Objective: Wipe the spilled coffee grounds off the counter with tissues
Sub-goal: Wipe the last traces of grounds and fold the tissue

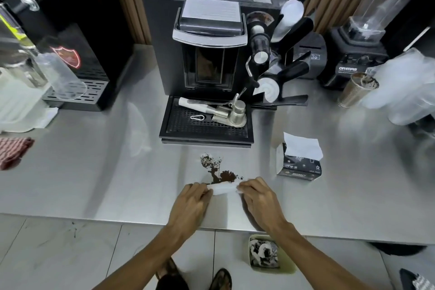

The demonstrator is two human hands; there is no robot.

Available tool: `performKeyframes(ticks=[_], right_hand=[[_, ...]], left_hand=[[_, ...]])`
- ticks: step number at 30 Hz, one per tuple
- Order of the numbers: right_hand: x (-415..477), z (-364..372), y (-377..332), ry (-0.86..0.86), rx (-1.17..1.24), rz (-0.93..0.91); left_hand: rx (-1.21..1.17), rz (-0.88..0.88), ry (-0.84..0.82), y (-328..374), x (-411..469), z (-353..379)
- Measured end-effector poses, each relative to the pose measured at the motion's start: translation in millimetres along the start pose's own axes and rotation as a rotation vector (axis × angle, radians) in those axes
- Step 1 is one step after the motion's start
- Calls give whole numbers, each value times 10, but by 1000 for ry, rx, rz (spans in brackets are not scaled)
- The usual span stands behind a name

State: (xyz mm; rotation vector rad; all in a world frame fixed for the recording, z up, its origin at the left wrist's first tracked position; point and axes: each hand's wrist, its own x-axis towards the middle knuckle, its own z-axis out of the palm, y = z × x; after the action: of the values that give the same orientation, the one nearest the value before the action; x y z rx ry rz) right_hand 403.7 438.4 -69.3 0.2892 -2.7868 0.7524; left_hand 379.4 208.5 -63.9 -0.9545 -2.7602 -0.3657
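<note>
White tissue, thin and limp, pinched by left hand and right hand at opposite ends; probably tears when dragged across wet coffee grounds.

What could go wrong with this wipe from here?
1. The coffee grounds look damp and streaky; one tissue, pinched between left hand and right hand, may smear them over the counter.
2. Pulling toward the near edge could drop grounds on the floor beside the bin.
</note>
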Motion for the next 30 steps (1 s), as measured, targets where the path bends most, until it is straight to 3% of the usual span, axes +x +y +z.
performKeyframes(ticks=[6,12,17,20,23,30], right_hand=[[-228,171,-451,-12,41,-132],[-87,477,-556,1,-10,2],[7,378,-335,35,-80,161],[71,342,-387,47,-177,94],[-3,421,-605,58,-102,59],[107,800,-1010,119,-48,129]], left_hand=[[49,15,70,-295,-411,-52],[162,-95,-4,-399,-167,-65],[99,-85,-76,-166,191,-76],[39,-99,-86,-123,276,-151],[-19,-178,-103,-264,180,-190],[38,-212,-159,-565,383,-177]])
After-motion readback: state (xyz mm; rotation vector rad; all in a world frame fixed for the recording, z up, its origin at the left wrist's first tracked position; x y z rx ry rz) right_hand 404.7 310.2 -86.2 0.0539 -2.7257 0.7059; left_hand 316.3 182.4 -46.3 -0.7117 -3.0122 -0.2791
